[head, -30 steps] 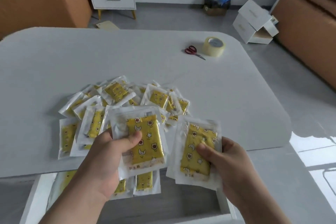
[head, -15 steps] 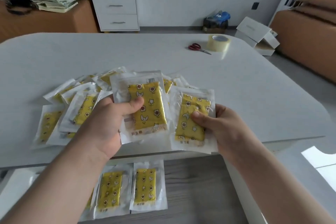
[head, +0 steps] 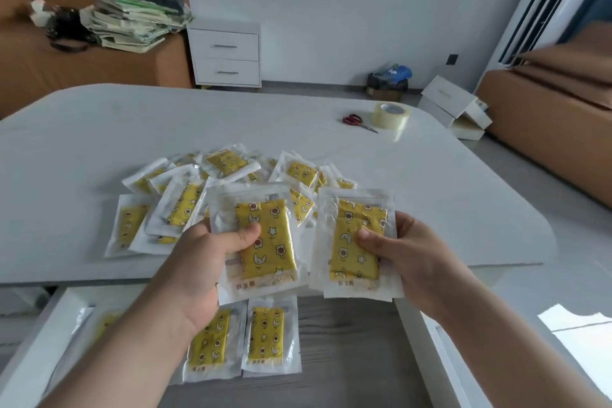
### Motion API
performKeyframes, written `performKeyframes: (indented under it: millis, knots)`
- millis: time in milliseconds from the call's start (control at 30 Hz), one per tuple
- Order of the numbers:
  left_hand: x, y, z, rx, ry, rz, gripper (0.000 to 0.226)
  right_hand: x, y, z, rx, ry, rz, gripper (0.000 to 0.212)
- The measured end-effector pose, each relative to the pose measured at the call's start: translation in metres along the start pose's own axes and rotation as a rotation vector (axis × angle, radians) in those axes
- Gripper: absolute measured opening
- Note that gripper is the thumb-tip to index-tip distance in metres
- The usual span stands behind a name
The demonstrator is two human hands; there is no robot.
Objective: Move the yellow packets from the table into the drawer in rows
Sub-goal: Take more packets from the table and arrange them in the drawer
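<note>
My left hand [head: 202, 262] grips a yellow packet [head: 265, 242] in clear wrap, thumb on its front. My right hand [head: 407, 255] grips another yellow packet [head: 359, 242] the same way, with more wrap edges behind it. Both are held up over the table's near edge, above the open drawer [head: 351, 341]. A loose pile of yellow packets [head: 185, 199] lies on the white table [head: 99, 129] behind my hands. In the drawer, packets [head: 268, 334] lie side by side in a row on its grey wood-grain floor, partly hidden by my left arm.
Red-handled scissors [head: 357, 121] and a roll of clear tape [head: 390, 114] lie at the table's far right. The drawer's white side walls [head: 440, 351] flank my arms. Beyond stand a white two-drawer cabinet [head: 227, 58], brown sofas and white boxes [head: 453, 106] on the floor.
The view has tilted up, showing more of the room and the drawer. Both hands have kept their packets, held side by side above the drawer; the table pile looks unchanged.
</note>
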State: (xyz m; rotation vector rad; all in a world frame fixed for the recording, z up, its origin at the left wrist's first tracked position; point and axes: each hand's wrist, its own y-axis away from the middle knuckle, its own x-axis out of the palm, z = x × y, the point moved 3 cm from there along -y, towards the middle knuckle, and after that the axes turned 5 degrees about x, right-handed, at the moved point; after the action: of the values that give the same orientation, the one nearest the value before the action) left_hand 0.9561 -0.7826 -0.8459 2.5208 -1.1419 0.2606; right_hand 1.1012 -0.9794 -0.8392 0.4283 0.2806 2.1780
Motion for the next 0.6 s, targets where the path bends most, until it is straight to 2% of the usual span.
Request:
performKeyframes:
  millis: [233,400,533,600]
  knots:
    - [0.003,0.036,0.03,-0.122,-0.141,-0.004,0.029,-0.028,0.043,-0.018,0.099,0.08,-0.055,0.039]
    - [0.017,0.048,0.062,-0.242,-0.271,0.052,0.061,-0.046,0.058,-0.038,0.204,0.17,-0.105,0.025]
    - [0.015,0.034,0.082,-0.331,-0.414,0.1,0.06,-0.055,0.059,-0.064,0.288,0.237,-0.104,0.019]
    - [0.007,0.021,0.095,-0.394,-0.449,0.095,0.052,-0.059,0.051,-0.078,0.327,0.25,-0.122,0.02]
